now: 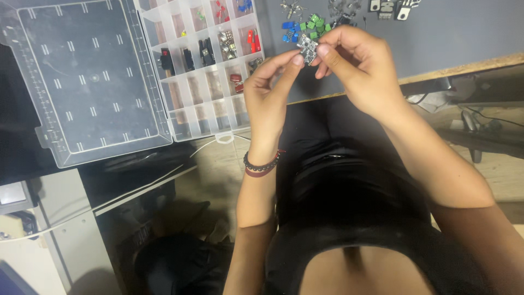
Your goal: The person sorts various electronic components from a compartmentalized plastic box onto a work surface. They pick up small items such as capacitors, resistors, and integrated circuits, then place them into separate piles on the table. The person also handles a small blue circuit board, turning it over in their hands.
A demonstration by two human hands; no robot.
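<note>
Both hands meet over the front edge of a grey work surface (469,33). Between their fingertips is a small electronic module (308,50), dark with tiny metal parts. My left hand (267,95) pinches its left side with the fingertips; a beaded bracelet and a red band sit on that wrist. My right hand (357,68) grips the module's right side between thumb and forefinger. Just behind the hands lie small green components (314,23) and blue components (288,30) on the grey surface.
A clear plastic compartment box (210,65) stands open at the left, its lid (87,76) folded out flat; several cells hold small red, black and metal parts. More metal parts (390,8) lie at the far edge. My lap in dark clothing is below.
</note>
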